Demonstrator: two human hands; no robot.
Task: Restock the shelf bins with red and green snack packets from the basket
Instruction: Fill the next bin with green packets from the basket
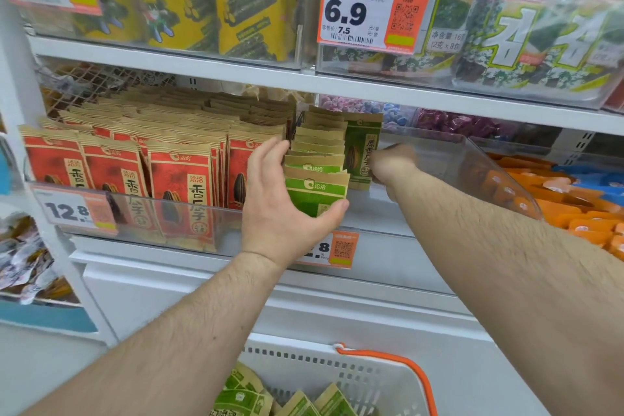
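Red snack packets fill the left clear shelf bin in upright rows. To their right stands a row of green packets. My left hand grips the front of that green stack, thumb under the first packet and fingers along its left side. My right hand holds one upright green packet at the right of the stack, its fingers mostly hidden behind the packet. The white basket with an orange handle sits at the bottom of the view and contains several green packets.
A clear bin wall rises right of my right hand, with orange packets beyond it. The shelf above carries yellow packs and seaweed packs. Price tags hang on the bin fronts. A shelf post stands at left.
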